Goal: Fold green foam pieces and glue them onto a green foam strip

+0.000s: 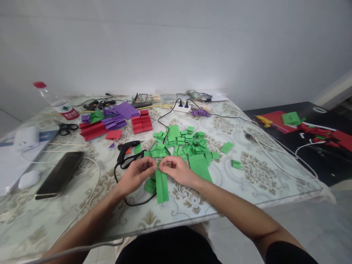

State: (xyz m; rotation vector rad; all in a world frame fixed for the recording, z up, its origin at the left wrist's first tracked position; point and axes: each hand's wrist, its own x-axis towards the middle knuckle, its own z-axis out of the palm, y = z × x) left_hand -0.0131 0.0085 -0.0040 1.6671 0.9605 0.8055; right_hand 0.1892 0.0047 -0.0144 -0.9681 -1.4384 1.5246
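My left hand (139, 172) and my right hand (176, 169) meet at the fingertips over the table, both pinched on the top end of a long folded green paper strip (161, 187) that hangs down toward me. Just behind my hands lies a heap of small folded green paper pieces (183, 145). A flat green sheet (200, 165) rests to the right of my right hand. A black glue gun (128, 148) with its cord lies just left of my left hand.
Red (141, 123) and purple (114, 121) folded paper stacks sit at the back left, with scissors (67, 128), a water bottle (56, 101) and a phone (60, 174). A power strip (182, 107) is at the back. A black side table (316, 146) with a yellow glue gun (264, 121) stands right.
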